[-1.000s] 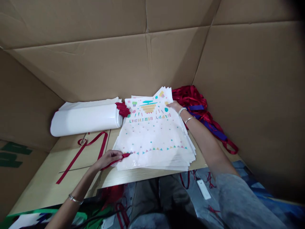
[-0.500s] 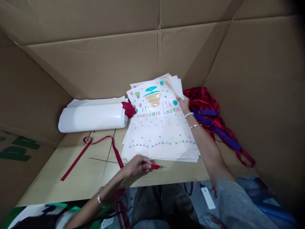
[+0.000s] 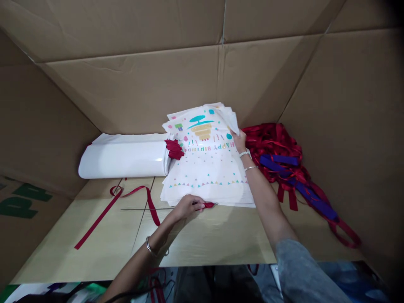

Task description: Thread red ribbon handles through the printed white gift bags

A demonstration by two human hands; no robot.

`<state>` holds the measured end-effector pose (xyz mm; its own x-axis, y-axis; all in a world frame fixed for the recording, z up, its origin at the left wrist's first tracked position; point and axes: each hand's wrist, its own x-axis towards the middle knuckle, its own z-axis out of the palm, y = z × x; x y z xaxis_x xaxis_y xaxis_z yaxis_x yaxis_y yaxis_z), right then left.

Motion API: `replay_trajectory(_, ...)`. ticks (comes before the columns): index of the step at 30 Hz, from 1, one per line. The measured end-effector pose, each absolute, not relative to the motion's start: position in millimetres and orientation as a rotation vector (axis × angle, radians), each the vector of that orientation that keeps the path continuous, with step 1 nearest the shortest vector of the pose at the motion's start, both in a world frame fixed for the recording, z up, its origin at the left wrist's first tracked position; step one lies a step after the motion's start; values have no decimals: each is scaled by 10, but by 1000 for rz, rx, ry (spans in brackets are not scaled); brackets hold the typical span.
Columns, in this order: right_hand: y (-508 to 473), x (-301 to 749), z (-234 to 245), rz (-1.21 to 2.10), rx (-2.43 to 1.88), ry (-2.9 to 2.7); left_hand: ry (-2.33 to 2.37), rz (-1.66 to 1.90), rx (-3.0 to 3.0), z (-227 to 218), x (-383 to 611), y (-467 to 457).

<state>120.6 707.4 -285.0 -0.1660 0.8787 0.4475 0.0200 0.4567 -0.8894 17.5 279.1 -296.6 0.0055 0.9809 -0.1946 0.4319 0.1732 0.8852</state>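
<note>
My left hand (image 3: pixel 189 206) is closed in a pinch on a red ribbon (image 3: pixel 208 205), whose end shows past the fingertips beside the small loop of a thin wire (image 3: pixel 142 209). The wire runs out to the left behind the hand. This hand is at the near edge of a stack of white printed sheets or bags (image 3: pixel 208 168) lettered "HAPPY BIRTHDAY", upside down to me. At the stack's right edge my right hand (image 3: pixel 240 142) grips the top printed sheet, lifting and bending its far right corner. The right fingers are partly hidden.
A folded white bundle (image 3: pixel 123 155) lies at the left, with a red ribbon bunch (image 3: pixel 174 149) at its right end. Loose red ribbon (image 3: pixel 97 219) curls across the tabletop (image 3: pixel 214 235). Behind my right arm are piled red ribbons (image 3: pixel 271 139) and a purple band (image 3: pixel 284 170). Cardboard walls (image 3: pixel 132 92) enclose the table.
My left hand has moved forward with the ribbon and wire, closer to the stack. My right hand has shifted slightly left, and the top sheet's far right corner bends over more. The view has shifted.
</note>
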Motion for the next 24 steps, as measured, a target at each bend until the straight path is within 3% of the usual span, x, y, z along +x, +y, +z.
replay_trajectory(4, 7106, 1246, -2837, 907, -1043, -1644, 1518, 773, 1365, -2968, 145, 2859)
replay_trajectory(9, 6872, 1401, -2640, 513, -1394, -1692, 1450, 790, 1309, -2987, 128, 2874)
replay_trajectory(15, 5551, 1695, -2556, 314, -1057, -2223, 1413, 818, 1293, -2931, 156, 2897)
replay_trajectory(20, 4322, 2230, -2781, 252, -856, -2517, 1326, 717, 1318, -2796, 18, 2871)
replay_trajectory(24, 4023, 2542, -3027, 149, -662, -2716, 1286, 607, 1330, -2630, -290, 2703)
